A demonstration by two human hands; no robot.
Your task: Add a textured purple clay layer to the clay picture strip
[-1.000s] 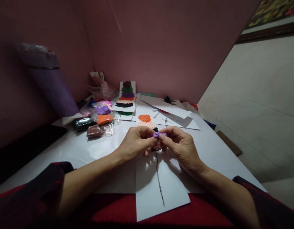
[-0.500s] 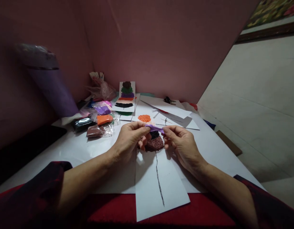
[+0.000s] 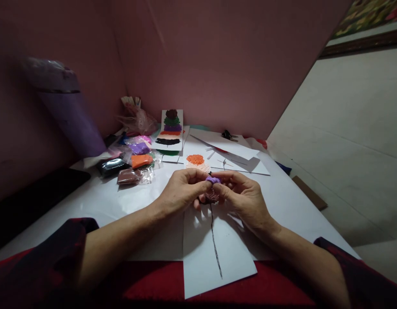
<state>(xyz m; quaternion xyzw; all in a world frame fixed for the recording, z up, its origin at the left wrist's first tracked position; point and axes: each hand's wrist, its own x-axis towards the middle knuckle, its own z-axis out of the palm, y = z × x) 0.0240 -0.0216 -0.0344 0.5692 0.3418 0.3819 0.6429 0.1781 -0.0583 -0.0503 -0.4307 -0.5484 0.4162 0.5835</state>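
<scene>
Between my fingertips is a small lump of purple modelling clay [image 3: 213,180], bunched together. My left hand [image 3: 185,189] pinches it from the left with thumb and forefinger. From the right, my right hand [image 3: 242,193] pinches the same lump. Both hands hover over a white sheet of paper [image 3: 201,253] with a dark line running down it. At the line's top, partly hidden by my fingers, lies a ridged brown clay shape [image 3: 212,197]. Beyond it, ridged orange clay [image 3: 195,159] and pale peach clay [image 3: 199,167] show on the paper.
Bagged clay lies at the left, including orange [image 3: 142,161], brown [image 3: 129,176], purple [image 3: 138,148] and black [image 3: 111,166]. A card with coloured bands [image 3: 168,146] leans at the back. Scissors [image 3: 229,136] and loose white sheets [image 3: 224,145] lie behind my hands. A purple roll [image 3: 71,116] stands left.
The purple clay was stretched into a strip between my hands; now it is bunched into a lump. My hands have come closer together and slightly lower.
</scene>
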